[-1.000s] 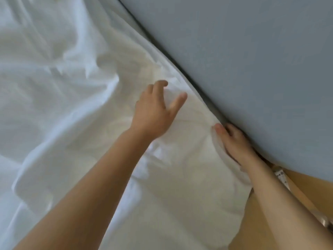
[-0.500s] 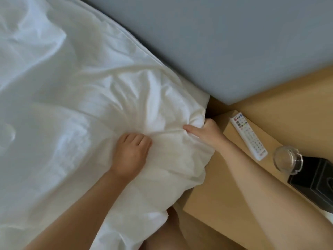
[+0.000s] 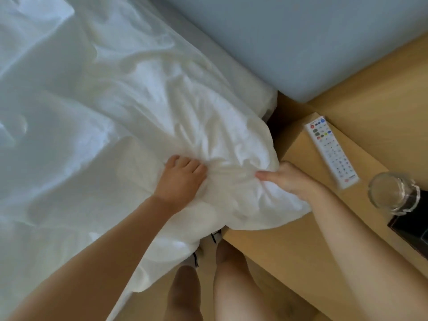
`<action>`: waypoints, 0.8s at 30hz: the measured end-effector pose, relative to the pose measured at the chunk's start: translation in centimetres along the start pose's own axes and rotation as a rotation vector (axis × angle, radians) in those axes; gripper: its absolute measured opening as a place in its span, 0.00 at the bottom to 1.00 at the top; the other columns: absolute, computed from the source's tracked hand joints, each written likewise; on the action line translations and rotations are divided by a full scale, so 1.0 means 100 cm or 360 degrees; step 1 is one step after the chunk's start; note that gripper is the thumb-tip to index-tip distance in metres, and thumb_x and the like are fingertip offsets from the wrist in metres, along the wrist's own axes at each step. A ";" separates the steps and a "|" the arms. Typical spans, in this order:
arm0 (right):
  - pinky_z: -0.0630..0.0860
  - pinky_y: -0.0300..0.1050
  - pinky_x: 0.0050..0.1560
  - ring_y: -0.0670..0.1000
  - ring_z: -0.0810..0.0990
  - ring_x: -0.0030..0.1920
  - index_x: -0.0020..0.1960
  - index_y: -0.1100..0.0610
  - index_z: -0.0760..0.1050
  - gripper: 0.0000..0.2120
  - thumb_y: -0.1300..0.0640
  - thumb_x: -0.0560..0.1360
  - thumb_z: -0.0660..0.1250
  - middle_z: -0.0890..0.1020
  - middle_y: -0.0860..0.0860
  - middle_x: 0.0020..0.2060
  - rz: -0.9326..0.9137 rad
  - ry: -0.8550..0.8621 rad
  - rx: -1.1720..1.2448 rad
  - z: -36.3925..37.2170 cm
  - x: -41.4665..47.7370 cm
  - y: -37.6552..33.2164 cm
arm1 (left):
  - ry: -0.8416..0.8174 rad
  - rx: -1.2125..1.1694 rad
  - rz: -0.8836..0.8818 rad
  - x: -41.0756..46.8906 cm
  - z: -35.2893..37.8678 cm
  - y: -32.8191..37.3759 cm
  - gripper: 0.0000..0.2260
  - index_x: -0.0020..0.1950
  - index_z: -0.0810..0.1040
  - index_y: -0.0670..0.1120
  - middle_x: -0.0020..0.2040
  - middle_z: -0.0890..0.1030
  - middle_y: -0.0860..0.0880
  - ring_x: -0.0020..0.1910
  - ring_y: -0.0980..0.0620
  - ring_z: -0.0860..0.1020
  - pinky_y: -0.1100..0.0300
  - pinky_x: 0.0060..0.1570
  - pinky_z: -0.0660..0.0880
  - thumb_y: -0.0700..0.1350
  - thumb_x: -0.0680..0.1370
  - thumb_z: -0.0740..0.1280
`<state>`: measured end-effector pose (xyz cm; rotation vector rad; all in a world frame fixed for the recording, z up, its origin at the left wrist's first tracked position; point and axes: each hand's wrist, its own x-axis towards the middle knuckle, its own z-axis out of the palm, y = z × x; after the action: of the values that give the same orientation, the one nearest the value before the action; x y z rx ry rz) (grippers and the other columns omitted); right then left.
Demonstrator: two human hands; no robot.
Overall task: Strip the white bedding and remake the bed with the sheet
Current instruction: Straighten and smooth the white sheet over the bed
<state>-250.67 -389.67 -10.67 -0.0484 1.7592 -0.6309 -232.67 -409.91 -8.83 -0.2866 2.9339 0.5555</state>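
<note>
The white bedding (image 3: 97, 117) lies rumpled over the bed and is bunched up at the corner beside the nightstand. My left hand (image 3: 179, 181) grips a fistful of the cloth on top of the bunch, fingers curled into it. My right hand (image 3: 289, 179) holds the bunch's right edge, thumb pressed into the folds, over the nightstand's edge. A strip of bare mattress side (image 3: 252, 89) shows by the grey-blue headboard (image 3: 301, 42).
A wooden nightstand (image 3: 289, 239) stands right of the bed with a white remote (image 3: 332, 151), an upturned glass (image 3: 391, 193) and a black box (image 3: 414, 225) on it. My legs and shoes (image 3: 215, 237) stand between bed and nightstand.
Both hands have gathered the bedding's corner and pulled it away from the headboard toward me. The view has swung down, so the nightstand and my legs now show.
</note>
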 end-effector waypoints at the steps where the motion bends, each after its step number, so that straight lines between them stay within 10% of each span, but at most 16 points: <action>1: 0.78 0.41 0.38 0.48 0.85 0.40 0.50 0.54 0.81 0.16 0.44 0.70 0.72 0.86 0.48 0.40 -0.0042 0.0074 0.0144 -0.004 -0.001 0.003 | 0.0043 -0.0093 -0.0029 -0.003 -0.005 0.003 0.06 0.38 0.77 0.39 0.32 0.78 0.44 0.33 0.43 0.78 0.44 0.48 0.76 0.39 0.74 0.70; 5: 0.80 0.50 0.44 0.55 0.83 0.40 0.45 0.57 0.80 0.20 0.40 0.70 0.71 0.84 0.55 0.39 -0.0098 0.0460 0.0009 -0.004 0.003 0.002 | -0.0122 -0.0302 -0.0036 -0.010 -0.030 0.011 0.13 0.44 0.70 0.37 0.24 0.66 0.49 0.21 0.48 0.64 0.60 0.25 0.64 0.45 0.81 0.55; 9: 0.73 0.52 0.51 0.60 0.76 0.52 0.58 0.57 0.71 0.28 0.38 0.70 0.69 0.78 0.56 0.51 -0.0133 0.0903 -0.0802 0.037 0.006 -0.007 | -0.0397 -0.0072 -0.0094 -0.025 -0.039 -0.003 0.09 0.48 0.70 0.38 0.28 0.70 0.46 0.24 0.45 0.70 0.57 0.27 0.65 0.44 0.82 0.59; 12: 0.66 0.59 0.61 0.63 0.68 0.62 0.70 0.61 0.63 0.31 0.54 0.72 0.69 0.70 0.62 0.63 -0.0697 0.1209 -0.1055 0.080 -0.009 -0.008 | -0.0266 0.0173 -0.0040 -0.066 -0.043 -0.012 0.17 0.47 0.79 0.39 0.39 0.79 0.43 0.37 0.43 0.80 0.49 0.39 0.78 0.53 0.77 0.62; 15: 0.69 0.59 0.59 0.63 0.73 0.59 0.64 0.64 0.70 0.25 0.53 0.71 0.68 0.75 0.63 0.58 -0.1392 0.0925 -0.1027 0.128 -0.025 -0.013 | -0.0584 0.0400 0.0057 -0.103 -0.043 -0.016 0.22 0.51 0.83 0.44 0.49 0.82 0.44 0.50 0.44 0.81 0.39 0.53 0.75 0.58 0.66 0.73; 18: 0.75 0.56 0.50 0.62 0.79 0.46 0.50 0.65 0.80 0.14 0.59 0.67 0.75 0.81 0.60 0.46 -0.1622 0.0672 -0.1171 0.168 -0.031 -0.021 | -0.0515 0.0406 -0.0028 -0.117 -0.047 -0.024 0.17 0.42 0.84 0.43 0.38 0.82 0.47 0.40 0.46 0.83 0.36 0.51 0.74 0.39 0.55 0.80; 24: 0.71 0.55 0.48 0.60 0.78 0.40 0.42 0.63 0.79 0.02 0.67 0.71 0.70 0.80 0.57 0.38 -0.1481 0.0519 -0.1306 0.196 -0.035 -0.035 | -0.1276 0.0024 -0.0901 -0.169 -0.062 -0.030 0.11 0.53 0.66 0.52 0.37 0.69 0.53 0.43 0.48 0.72 0.54 0.45 0.67 0.57 0.81 0.50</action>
<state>-232.79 -399.04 -8.91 -1.4579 2.1724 -0.5184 -216.26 -412.31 -1.25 -0.6744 1.9651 0.4209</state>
